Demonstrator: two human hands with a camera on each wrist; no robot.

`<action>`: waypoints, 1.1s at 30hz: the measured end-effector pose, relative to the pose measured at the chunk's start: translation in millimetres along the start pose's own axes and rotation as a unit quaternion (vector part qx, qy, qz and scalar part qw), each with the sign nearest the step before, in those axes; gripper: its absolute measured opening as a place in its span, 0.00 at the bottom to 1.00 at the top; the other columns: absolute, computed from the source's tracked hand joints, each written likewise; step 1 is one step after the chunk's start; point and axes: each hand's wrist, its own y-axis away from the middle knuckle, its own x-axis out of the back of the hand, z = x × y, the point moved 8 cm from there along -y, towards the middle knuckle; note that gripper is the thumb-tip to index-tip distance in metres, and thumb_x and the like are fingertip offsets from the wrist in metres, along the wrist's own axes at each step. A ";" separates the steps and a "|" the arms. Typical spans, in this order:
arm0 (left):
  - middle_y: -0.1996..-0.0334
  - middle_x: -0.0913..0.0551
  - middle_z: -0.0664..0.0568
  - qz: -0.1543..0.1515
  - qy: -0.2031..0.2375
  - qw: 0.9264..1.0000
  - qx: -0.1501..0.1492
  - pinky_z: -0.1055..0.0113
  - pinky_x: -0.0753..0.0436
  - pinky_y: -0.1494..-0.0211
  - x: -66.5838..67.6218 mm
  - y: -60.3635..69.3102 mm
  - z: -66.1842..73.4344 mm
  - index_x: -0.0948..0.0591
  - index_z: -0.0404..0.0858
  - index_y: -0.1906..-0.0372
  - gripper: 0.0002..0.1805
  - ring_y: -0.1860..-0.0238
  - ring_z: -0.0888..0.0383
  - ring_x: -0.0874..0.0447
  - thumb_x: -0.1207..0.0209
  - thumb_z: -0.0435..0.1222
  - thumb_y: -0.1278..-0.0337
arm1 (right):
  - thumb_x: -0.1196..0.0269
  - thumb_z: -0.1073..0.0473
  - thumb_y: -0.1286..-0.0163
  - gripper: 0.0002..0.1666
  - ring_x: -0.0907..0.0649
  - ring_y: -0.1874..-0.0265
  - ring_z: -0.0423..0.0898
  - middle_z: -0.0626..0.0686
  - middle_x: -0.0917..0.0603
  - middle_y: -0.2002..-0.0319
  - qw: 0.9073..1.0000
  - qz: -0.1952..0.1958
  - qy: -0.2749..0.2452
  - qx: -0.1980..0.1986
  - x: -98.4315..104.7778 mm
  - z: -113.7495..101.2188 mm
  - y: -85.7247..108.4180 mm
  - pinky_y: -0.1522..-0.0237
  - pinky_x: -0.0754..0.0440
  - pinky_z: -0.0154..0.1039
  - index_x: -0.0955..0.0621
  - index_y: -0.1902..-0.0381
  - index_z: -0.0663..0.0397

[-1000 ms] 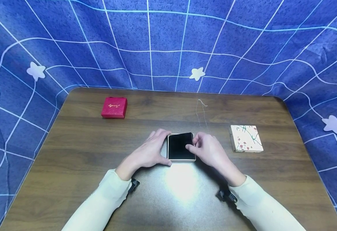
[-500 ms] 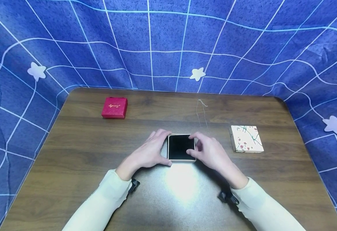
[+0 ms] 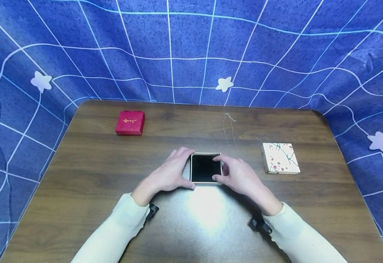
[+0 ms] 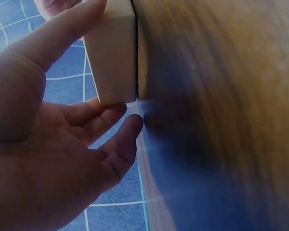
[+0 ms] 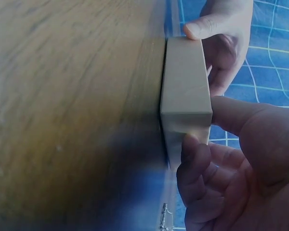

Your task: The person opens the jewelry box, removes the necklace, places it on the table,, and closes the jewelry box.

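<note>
A small pale box with a black inner surface (image 3: 204,168) lies on the table in front of the person. The left hand (image 3: 169,171) grips its left side, thumb at the near corner and fingers at the far one; the left wrist view shows the thumb on the pale box wall (image 4: 113,57). At the right side is the right hand (image 3: 242,175), thumb and index fingertips over the black surface. In the right wrist view its other fingers curl beside the box's side wall (image 5: 185,77). A thin silvery chain (image 3: 232,133) lies behind the right hand.
A red box (image 3: 130,123) with gold lettering sits at the back left of the wooden table (image 3: 89,175). To the right lies a floral-patterned cream box (image 3: 280,158). Blue gridded cloth with pale stars hangs around the table.
The black piece, raised at its right edge a second ago, now lies flat in the box. The right thumb and index have spread apart, and the hand has shifted slightly nearer the person.
</note>
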 end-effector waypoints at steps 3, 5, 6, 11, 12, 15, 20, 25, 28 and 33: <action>0.30 0.29 0.45 -0.001 -0.001 1.000 0.000 0.51 0.34 0.24 -0.1 -0.4 0.1 0.33 0.32 0.23 0.59 0.30 0.45 0.34 0.14 0.45 0.60 | 0.22 0.47 0.36 0.34 0.23 0.78 0.39 0.36 0.20 0.76 1.000 -0.007 0.000 -0.004 -0.9 0.6 -1.0 0.72 0.25 0.42 0.19 0.34 0.44; 0.30 0.29 0.45 -0.001 -0.002 1.000 0.000 0.51 0.34 0.24 0.1 -0.5 0.2 0.33 0.32 0.23 0.59 0.30 0.45 0.34 0.14 0.45 0.60 | 0.23 0.47 0.36 0.35 0.22 0.78 0.39 0.36 0.20 0.77 1.000 -0.011 -0.002 -0.007 -1.3 1.1 -1.4 0.72 0.25 0.42 0.19 0.33 0.44; 0.30 0.29 0.45 -0.001 -0.002 1.000 0.000 0.51 0.34 0.24 0.2 -0.5 0.2 0.33 0.32 0.23 0.59 0.30 0.45 0.34 0.14 0.45 0.60 | 0.23 0.47 0.36 0.35 0.22 0.78 0.39 0.36 0.20 0.77 1.000 -0.012 -0.003 -0.007 -1.4 1.2 -1.8 0.72 0.24 0.42 0.19 0.33 0.45; 0.29 0.29 0.45 -0.002 -0.003 1.000 0.002 0.51 0.34 0.23 0.5 -0.7 0.5 0.33 0.32 0.23 0.59 0.30 0.45 0.34 0.14 0.45 0.60 | 0.23 0.47 0.36 0.36 0.22 0.79 0.39 0.36 0.19 0.78 1.000 -0.021 -0.015 -0.011 -1.5 1.9 -2.9 0.71 0.24 0.43 0.20 0.32 0.46; 0.29 0.29 0.45 -0.002 -0.002 1.000 0.003 0.51 0.34 0.23 0.5 -0.7 0.6 0.34 0.32 0.23 0.59 0.30 0.45 0.34 0.14 0.45 0.60 | 0.23 0.47 0.36 0.36 0.22 0.79 0.40 0.36 0.19 0.78 1.000 -0.022 -0.017 -0.013 -1.3 2.0 -3.2 0.71 0.24 0.43 0.20 0.32 0.46; 0.29 0.30 0.45 -0.002 -0.002 1.000 0.003 0.51 0.34 0.23 0.3 -0.4 0.5 0.34 0.33 0.22 0.59 0.30 0.45 0.34 0.14 0.45 0.60 | 0.23 0.47 0.36 0.36 0.22 0.78 0.40 0.37 0.19 0.78 0.999 -0.025 -0.019 -0.014 -1.8 2.4 -3.6 0.70 0.24 0.43 0.20 0.32 0.46; 0.28 0.30 0.45 -0.002 -0.003 1.000 0.003 0.51 0.34 0.23 0.5 0.2 0.4 0.34 0.33 0.22 0.59 0.29 0.45 0.34 0.15 0.45 0.60 | 0.23 0.47 0.36 0.35 0.22 0.75 0.41 0.36 0.19 0.78 0.999 -0.025 -0.015 -0.018 -2.5 3.2 -4.0 0.64 0.23 0.46 0.20 0.32 0.45; 0.28 0.30 0.45 -0.002 -0.005 1.000 0.002 0.51 0.35 0.23 0.9 0.2 1.2 0.34 0.32 0.22 0.59 0.29 0.44 0.34 0.15 0.45 0.59 | 0.23 0.47 0.36 0.36 0.22 0.76 0.39 0.36 0.19 0.78 1.000 -0.023 -0.009 -0.014 -2.5 2.3 -4.1 0.52 0.24 0.52 0.20 0.32 0.46; 0.28 0.30 0.45 -0.003 -0.005 1.000 0.003 0.51 0.35 0.22 0.8 0.2 1.5 0.34 0.32 0.22 0.59 0.28 0.45 0.34 0.15 0.45 0.60 | 0.24 0.46 0.35 0.35 0.22 0.77 0.40 0.35 0.19 0.78 1.000 -0.021 -0.008 -0.010 -1.7 0.8 -3.6 0.59 0.22 0.48 0.20 0.32 0.46; 0.28 0.30 0.44 -0.003 -0.006 1.000 0.005 0.51 0.36 0.21 0.7 0.2 1.5 0.34 0.32 0.22 0.59 0.27 0.45 0.35 0.15 0.45 0.59 | 0.26 0.45 0.32 0.33 0.21 0.78 0.39 0.35 0.18 0.76 1.000 -0.012 -0.018 0.000 5.2 0.0 0.7 0.70 0.23 0.42 0.20 0.32 0.46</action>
